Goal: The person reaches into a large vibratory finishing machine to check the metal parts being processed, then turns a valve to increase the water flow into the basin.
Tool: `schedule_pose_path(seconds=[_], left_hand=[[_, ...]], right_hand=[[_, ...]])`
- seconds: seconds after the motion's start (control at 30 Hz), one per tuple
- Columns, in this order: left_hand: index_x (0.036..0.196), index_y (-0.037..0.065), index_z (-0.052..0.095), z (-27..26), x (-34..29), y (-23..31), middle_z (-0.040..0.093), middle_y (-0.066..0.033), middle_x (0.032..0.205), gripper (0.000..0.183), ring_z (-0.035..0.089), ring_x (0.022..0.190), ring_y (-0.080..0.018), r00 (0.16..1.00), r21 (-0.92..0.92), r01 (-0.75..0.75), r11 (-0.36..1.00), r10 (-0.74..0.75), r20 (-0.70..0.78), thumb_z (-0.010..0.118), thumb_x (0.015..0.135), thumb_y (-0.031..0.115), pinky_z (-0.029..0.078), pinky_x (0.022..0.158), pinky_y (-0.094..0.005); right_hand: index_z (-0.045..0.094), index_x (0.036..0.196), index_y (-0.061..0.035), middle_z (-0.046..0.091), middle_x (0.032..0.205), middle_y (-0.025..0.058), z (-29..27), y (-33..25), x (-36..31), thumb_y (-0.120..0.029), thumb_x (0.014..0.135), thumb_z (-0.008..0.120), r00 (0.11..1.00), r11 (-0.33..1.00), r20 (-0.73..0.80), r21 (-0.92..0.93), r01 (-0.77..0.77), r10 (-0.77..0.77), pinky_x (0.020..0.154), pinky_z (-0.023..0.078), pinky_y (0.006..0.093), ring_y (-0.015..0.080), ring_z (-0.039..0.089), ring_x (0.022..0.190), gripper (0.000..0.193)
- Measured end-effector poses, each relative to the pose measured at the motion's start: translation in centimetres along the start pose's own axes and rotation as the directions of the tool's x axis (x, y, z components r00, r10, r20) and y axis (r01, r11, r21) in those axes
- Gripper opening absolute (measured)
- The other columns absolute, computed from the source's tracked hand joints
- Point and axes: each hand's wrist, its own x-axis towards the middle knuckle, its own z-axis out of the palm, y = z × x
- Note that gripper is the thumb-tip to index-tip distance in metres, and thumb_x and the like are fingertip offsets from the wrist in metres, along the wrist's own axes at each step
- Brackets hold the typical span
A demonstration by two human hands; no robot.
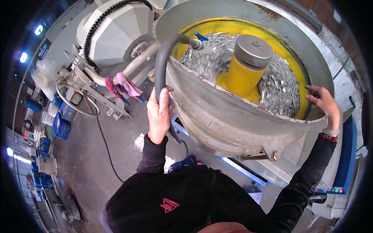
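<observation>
My left hand (pixel 159 114) is wrapped round a thick black hose (pixel 160 64), which arches up over the near rim of a large round metal bowl (pixel 217 97). At its tip, a metal fitting with a blue valve lever (pixel 201 37) points into the bowl. Many small silvery pieces (pixel 281 77) lie in the yellow-lined channel, blurred as if in motion. From the middle rises a yellow post with a round metal cap (pixel 254 48). Over the bowl's right rim reaches my right hand (pixel 324 101), fingers extended and apart, holding nothing visible.
A pale faceted drum machine (pixel 120 29) stands at the upper left. Pink and red cloths (pixel 124 85) hang on its pipe. A dark cable (pixel 103 136) crosses the grey floor. Blue crates (pixel 61 126) line the far left. A blue panel with small lights (pixel 344 155) is at right.
</observation>
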Motion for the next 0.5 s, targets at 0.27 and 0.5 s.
schedule_pose_path(seconds=[0.27,0.5], left_hand=[[0.095,0.006,0.051,-0.2,0.2,-0.8,0.031,0.0063,0.051,0.027,0.027,0.038,-0.0020,0.999,0.007,-0.034,0.999,0.034,-0.016,0.040,0.094,0.031,0.021,0.034,-0.0187],[0.095,0.007,0.049,0.7,0.1,-0.4,0.030,0.0040,0.049,0.032,0.027,0.037,-0.0043,0.999,0.097,-0.040,0.994,0.043,-0.028,0.038,0.094,0.037,0.023,0.034,-0.0198]], right_hand=[[0.050,0.120,-0.0046,0.061,0.101,0.0195,0.0,0.4,0.2,-0.026,0.077,0.062,0.994,0.999,-0.103,0.000,0.048,-0.048,0.084,0.043,0.0329,0.0265,0.059,0.095,0.049],[0.038,0.131,-0.0111,0.056,0.109,0.0221,0.1,0.9,-0.2,-0.031,0.077,0.063,0.986,0.999,-0.164,0.042,-0.022,0.029,0.088,0.042,0.0348,0.0298,0.055,0.102,0.063]])
